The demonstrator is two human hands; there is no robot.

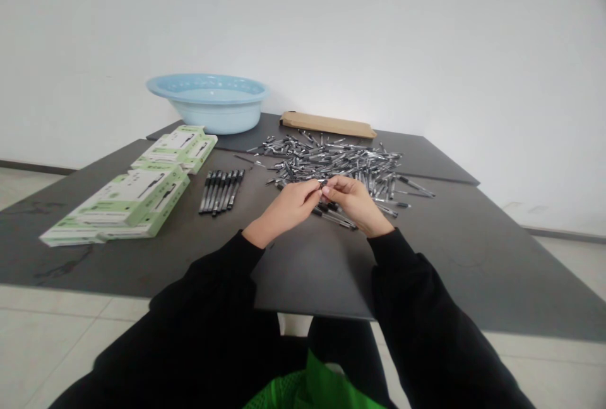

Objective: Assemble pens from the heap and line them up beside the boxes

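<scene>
My left hand and my right hand meet over the dark table, fingertips pinched together on a small black pen between them. Right behind them lies a large loose pile of black and clear pens. A few more pens lie under my right hand. Several black pens are lined up side by side to the left of my hands.
Green and white boxes are stacked at the left, with more boxes behind them. A light blue basin and a flat brown envelope sit at the far edge. A white wall rises behind.
</scene>
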